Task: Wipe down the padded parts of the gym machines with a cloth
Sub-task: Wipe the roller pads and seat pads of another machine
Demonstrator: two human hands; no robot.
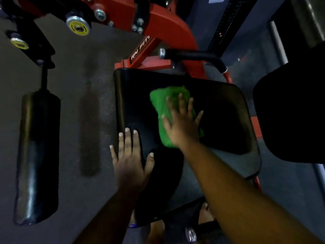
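The red machine frame (168,30) is rising behind a broad black seat pad (219,110), which is taking up the middle of the view and is looking firm, smooth and a little glossy, so a cloth is likely sliding over it easily. To its left a black roller pad (37,155) is hanging upright on a rod, well apart from the seat. The left hand (131,164) is resting flat on the seat pad's near left edge, fingers straight and spread, holding nothing. The right hand (182,124) is pressing down with fingers splayed, not curled, on the green cloth (165,103) lying bunched near the pad's middle. The cloth is looking soft, light and limp; a flat palm over its bulk is probably controlling it best.
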